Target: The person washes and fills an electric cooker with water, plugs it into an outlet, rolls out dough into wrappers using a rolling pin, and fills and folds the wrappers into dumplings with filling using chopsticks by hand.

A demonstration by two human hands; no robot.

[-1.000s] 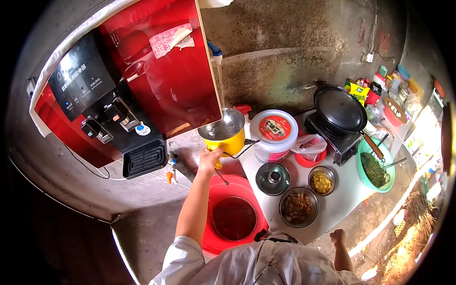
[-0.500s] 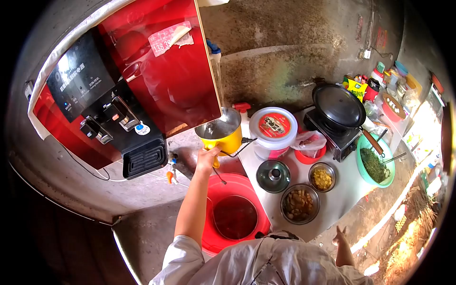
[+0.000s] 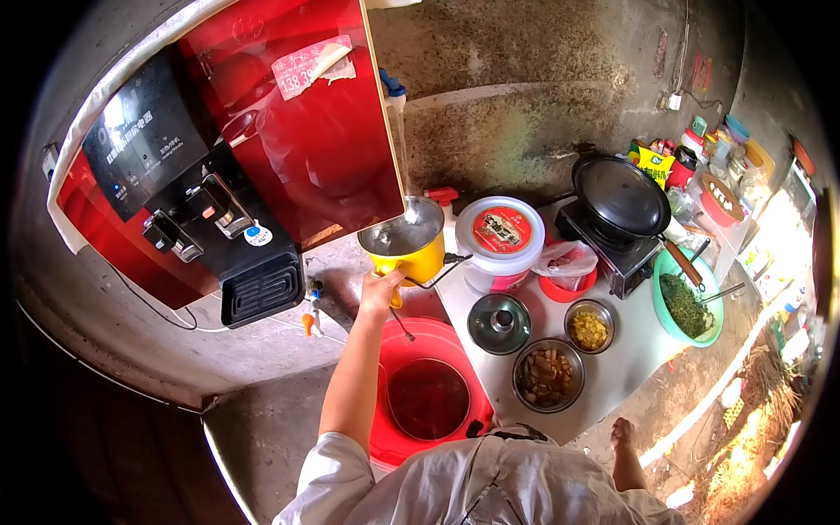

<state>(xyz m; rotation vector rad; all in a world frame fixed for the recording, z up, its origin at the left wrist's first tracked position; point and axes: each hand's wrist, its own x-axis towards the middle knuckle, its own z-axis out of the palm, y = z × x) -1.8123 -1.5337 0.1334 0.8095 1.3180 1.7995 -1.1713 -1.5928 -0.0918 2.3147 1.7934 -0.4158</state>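
Head view, nearest: below a person's white shirt front's right edge, the right hand hangs low beside the table; I cannot tell whether its fingers are loose or curled. A large round red plastic tub stands left of the table. Over its far side, the left hand has its fingers wrapped round the handle of a yellow pot with a shiny metal interior, held between a glossy red-and-black dispenser and a white lidded plastic bucket. On the white table sit two round metal bowls, one of brown chunks, a smaller one of yellow food. Farther off, a black pan with a wooden handle rests on a black stove, before a stained grey wall.
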